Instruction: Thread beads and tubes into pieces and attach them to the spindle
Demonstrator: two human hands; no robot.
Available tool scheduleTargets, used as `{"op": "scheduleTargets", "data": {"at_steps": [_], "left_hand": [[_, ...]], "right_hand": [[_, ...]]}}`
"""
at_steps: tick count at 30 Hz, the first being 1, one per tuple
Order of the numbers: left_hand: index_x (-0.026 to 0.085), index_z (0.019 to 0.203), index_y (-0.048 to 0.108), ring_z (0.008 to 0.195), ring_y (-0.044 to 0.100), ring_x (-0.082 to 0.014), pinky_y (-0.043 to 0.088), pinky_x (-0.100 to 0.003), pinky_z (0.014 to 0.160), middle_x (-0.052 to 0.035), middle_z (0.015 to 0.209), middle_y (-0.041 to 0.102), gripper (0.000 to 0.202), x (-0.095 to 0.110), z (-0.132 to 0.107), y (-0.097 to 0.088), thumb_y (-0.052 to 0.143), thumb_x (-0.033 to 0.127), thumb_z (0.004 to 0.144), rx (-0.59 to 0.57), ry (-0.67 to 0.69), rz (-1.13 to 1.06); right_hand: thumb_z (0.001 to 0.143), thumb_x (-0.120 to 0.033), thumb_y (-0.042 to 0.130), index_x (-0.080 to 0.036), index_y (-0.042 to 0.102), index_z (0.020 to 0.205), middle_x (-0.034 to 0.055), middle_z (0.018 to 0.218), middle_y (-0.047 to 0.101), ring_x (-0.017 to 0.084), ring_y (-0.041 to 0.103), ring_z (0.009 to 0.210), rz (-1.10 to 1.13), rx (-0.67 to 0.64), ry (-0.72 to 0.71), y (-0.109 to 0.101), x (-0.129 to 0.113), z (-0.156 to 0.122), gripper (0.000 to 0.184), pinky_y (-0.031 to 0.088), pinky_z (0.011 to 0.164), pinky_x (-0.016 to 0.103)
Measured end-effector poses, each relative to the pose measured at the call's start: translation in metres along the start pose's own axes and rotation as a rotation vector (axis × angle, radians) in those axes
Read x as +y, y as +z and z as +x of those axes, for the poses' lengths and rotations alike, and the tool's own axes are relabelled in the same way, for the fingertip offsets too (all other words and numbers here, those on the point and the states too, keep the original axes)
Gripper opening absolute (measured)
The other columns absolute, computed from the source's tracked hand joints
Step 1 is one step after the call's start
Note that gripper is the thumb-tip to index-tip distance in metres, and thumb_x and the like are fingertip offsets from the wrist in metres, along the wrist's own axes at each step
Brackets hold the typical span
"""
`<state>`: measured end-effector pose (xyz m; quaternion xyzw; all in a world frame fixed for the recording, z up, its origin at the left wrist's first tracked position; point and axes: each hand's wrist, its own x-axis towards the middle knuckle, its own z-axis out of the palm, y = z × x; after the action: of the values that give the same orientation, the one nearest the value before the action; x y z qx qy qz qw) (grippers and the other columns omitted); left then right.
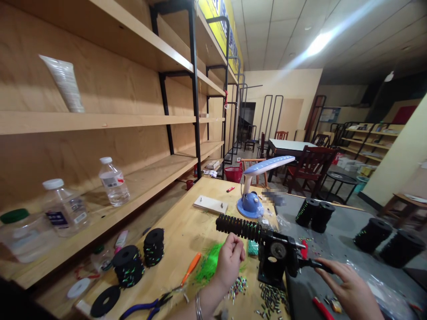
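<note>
My left hand (231,258) is closed in a pinch just below a row of black discs (237,226) on a horizontal shaft; whatever sits between the fingertips is hidden. That shaft runs out to the left from a black hand-cranked winding machine (276,251) on the table. On the machine's right side, my right hand (347,282) has its fingers around the black crank handle (315,263). A tuft of bright green fibres (211,264) lies beside my left wrist. Multicoloured beads (238,286) and small dark metallic pieces (271,298) are scattered below the machine.
A blue desk lamp (250,205) stands behind the machine, near a white board with bolts (211,204). Blue-handled pliers (143,308), an orange-handled tool (191,269) and black spools (127,266) lie left. More spools (372,235) stand right. Wooden shelves (140,178) border the left.
</note>
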<state>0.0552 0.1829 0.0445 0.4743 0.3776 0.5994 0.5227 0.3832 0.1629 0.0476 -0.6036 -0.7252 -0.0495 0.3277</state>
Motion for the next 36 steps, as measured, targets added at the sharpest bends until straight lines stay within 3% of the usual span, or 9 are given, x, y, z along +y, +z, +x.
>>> {"op": "scheduleTargets", "data": {"at_steps": [3, 14, 36], "left_hand": [[0.021, 0.073, 0.043, 0.052, 0.041, -0.0104, 0.032, -0.021, 0.053, 0.0065, 0.055, 0.044, 0.030, -0.003, 0.003, -0.004, 0.049, 0.046, 0.089, 0.009, 0.092, 0.131], [0.021, 0.072, 0.046, 0.051, 0.043, -0.0116, 0.030, -0.023, 0.053, 0.0047, 0.055, 0.046, 0.025, 0.008, 0.006, -0.011, 0.039, 0.032, 0.093, -0.014, 0.224, 0.487], [0.021, 0.072, 0.047, 0.049, 0.044, -0.0123, 0.030, -0.023, 0.052, 0.0044, 0.055, 0.044, 0.022, 0.006, 0.010, -0.020, 0.039, 0.026, 0.092, -0.051, 0.310, 0.600]], "right_hand": [[0.079, -0.069, 0.048, -0.026, 0.077, 0.088, 0.0080, 0.087, 0.078, 0.029, 0.071, 0.081, 0.005, -0.012, 0.008, -0.002, -0.003, 0.007, 0.053, 0.057, 0.070, 0.038], [0.076, -0.068, 0.049, -0.027, 0.077, 0.085, 0.0056, 0.083, 0.078, 0.027, 0.072, 0.075, -0.012, -0.014, 0.046, -0.001, -0.002, 0.026, 0.050, 0.058, 0.066, 0.035], [0.075, -0.071, 0.049, -0.028, 0.078, 0.089, 0.0059, 0.087, 0.079, 0.027, 0.072, 0.079, -0.019, -0.058, 0.076, 0.003, 0.002, 0.038, 0.053, 0.057, 0.068, 0.033]]}}
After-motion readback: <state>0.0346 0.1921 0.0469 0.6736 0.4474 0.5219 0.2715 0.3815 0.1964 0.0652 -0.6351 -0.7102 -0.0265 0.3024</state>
